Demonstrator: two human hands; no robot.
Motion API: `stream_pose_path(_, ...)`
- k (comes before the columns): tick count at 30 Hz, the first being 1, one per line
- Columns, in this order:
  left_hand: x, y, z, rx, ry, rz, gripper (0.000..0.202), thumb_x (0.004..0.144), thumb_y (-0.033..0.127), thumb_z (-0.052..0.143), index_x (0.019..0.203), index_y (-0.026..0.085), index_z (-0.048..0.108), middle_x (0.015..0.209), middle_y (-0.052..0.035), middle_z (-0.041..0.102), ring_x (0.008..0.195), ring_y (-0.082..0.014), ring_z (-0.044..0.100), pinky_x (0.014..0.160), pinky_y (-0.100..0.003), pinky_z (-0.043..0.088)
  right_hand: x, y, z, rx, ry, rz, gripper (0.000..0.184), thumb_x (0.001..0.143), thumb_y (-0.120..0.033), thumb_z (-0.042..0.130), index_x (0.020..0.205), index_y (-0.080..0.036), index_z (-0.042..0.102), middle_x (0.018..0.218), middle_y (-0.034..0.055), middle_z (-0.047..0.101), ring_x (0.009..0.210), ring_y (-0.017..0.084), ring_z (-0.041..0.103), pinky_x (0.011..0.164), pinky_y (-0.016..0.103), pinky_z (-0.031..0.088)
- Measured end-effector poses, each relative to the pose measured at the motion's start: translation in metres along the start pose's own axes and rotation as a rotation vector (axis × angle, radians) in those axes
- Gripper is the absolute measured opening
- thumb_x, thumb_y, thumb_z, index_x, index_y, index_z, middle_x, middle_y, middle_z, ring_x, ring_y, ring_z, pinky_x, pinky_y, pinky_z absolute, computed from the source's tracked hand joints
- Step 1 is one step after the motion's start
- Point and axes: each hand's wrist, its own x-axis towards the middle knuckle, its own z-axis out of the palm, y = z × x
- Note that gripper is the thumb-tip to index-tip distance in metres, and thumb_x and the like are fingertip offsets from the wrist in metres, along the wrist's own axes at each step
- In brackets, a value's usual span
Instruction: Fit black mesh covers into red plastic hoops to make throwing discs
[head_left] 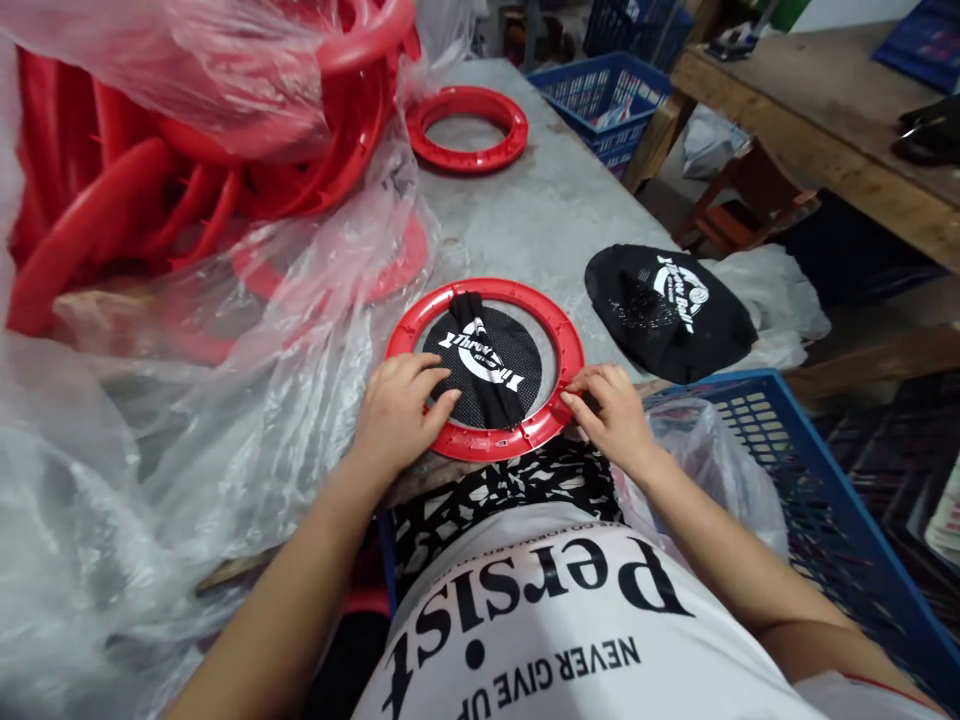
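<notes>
A red plastic ring [568, 340] lies on the grey table in front of me. Inside it is a round black mesh fabric piece [519, 345] with white lettering, a folded strip of it crossing the middle. My left hand [401, 412] grips the ring's left edge, its fingers over the rim and thumb apart from them. On the lower right of the rim, my right hand [613, 412] pinches with thumb and fingertips. Right of the ring lies another black fabric disc [667, 312] with white print, overhanging the table edge. A second red ring [469, 160] rests farther back.
At the left, a large clear plastic bag [97, 480] holds several red rings [187, 190]. A blue crate [832, 490] with a plastic bag stands at my right. Another blue basket [607, 85] is behind the table, near a wooden bench [810, 100].
</notes>
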Motion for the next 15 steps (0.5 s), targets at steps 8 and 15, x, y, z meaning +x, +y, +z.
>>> stream_pose_path(8,-0.039,0.001,-0.028,0.216,-0.299,0.058,0.05,0.097,0.05,0.052,0.123,0.012,0.071,0.125,-0.0159,0.072,0.127,-0.0381,0.059,0.109,-0.056,0.047,0.017,0.025,0.019,0.077,-0.066,0.092,0.017,0.095,-0.025,0.055,0.103,-0.018,0.069,0.121,0.0134,0.064,0.114,0.028,0.059,0.099,0.05,0.05)
stream_pose_path(15,-0.062,0.084,-0.052,-0.033,-0.483,0.182,0.036,0.096,0.034,0.059,0.129,0.021,0.067,0.122,-0.0077,0.075,0.107,-0.0257,0.071,0.095,-0.041,0.059,0.106,0.044,0.037,0.164,-0.314,-0.005,0.027,0.084,-0.003,0.05,0.094,-0.016,0.072,0.123,0.012,0.068,0.11,0.023,0.065,0.099,0.04,0.051)
